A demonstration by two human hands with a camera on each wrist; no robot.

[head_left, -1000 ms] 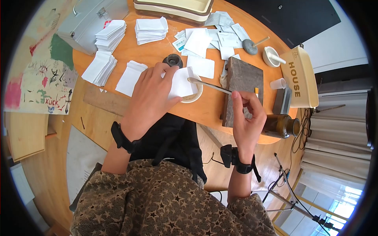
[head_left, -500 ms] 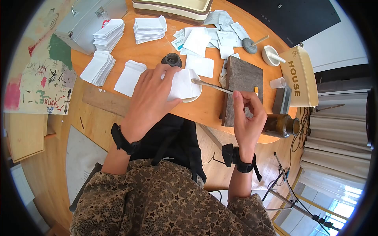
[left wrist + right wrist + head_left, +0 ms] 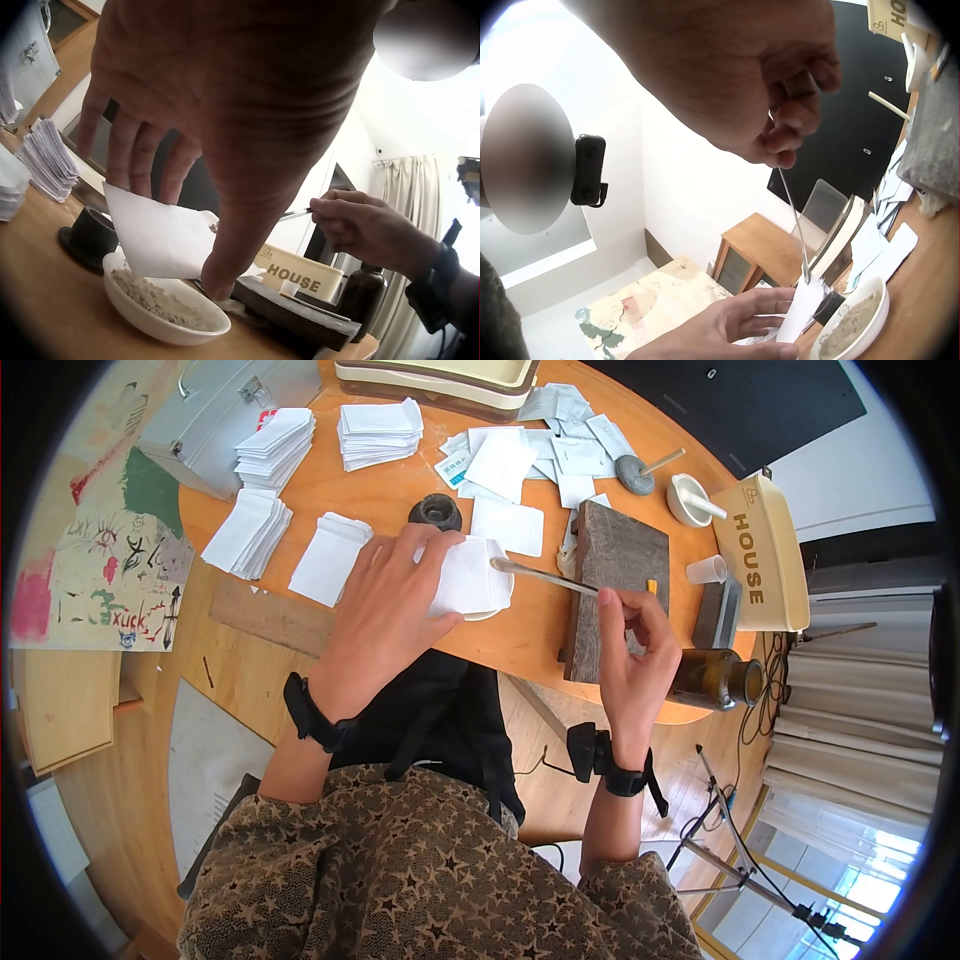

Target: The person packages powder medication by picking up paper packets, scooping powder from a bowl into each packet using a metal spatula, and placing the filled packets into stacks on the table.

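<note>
My left hand (image 3: pixel 385 595) holds a small white paper envelope (image 3: pixel 466 578) between thumb and fingers, tilted above a white bowl (image 3: pixel 146 319). Greyish, grainy powder (image 3: pixel 161 298) fills much of the bowl in the left wrist view; from the head the envelope covers most of it. With thumb and fingertips, my right hand (image 3: pixel 640 645) pinches the handle of a thin metal spoon (image 3: pixel 550 577). Its small bowl end lies at the envelope's right edge, in the right wrist view at the paper's upper end. Behind the left fingers stands a dark round pot (image 3: pixel 436 510).
Stacks of white envelopes (image 3: pixel 380 435) stand left and behind. Loose packets (image 3: pixel 580 458) spread over the back. To the right are a dark wooden board (image 3: pixel 625 585), a white mortar (image 3: pixel 688 500), a small clear cup (image 3: pixel 706 572), a brown bottle (image 3: pixel 715 680) and a cream HOUSE box (image 3: pixel 770 555).
The envelope has tilted flatter and now hides more of the bowl. My right hand and the spoon have shifted slightly to the right, the spoon's tip staying at the envelope's edge.
</note>
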